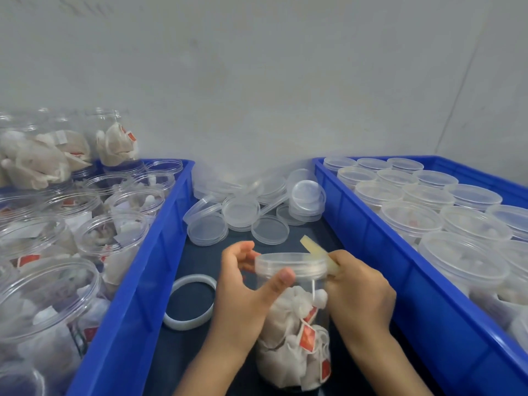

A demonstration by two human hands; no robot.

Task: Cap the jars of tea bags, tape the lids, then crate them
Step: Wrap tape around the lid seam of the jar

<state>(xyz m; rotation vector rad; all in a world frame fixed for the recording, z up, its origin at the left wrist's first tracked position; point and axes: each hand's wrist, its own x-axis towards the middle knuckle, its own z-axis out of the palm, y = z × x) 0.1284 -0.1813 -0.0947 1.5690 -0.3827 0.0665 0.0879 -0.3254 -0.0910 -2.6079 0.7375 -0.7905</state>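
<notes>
Fingers of the right hand [357, 290] pinch a strip of yellowish tape [320, 252] against the lid [291, 264] of the jar [294, 332], with the strip's free end sticking up and away over the lid's far rim. Those of the left hand [245, 287] curl round the jar's other side, thumb lying across the front just below the lid and the other fingers hooked behind. Between the two hands the jar stands capped, at the near middle of the dark table, packed with tea bags and red tags.

By my reading this is the taping step: the lid is on, one end of the strip is at the lid's right side, and the rest is not yet stuck down. The next move calls for smoothing the strip onto lid and wall while the left hand keeps the jar from turning.

Just left of the jar lies a tape roll [190, 302], flat on the table. Along the table's left edge, a blue crate [137, 281] holds open, filled jars without lids. Along the right edge, a second crate [385, 252] holds capped jars in rows, with room at its near end, so the finished jar probably goes there. At the far middle, against the wall, loose lids [243, 210] lie in a heap.
</notes>
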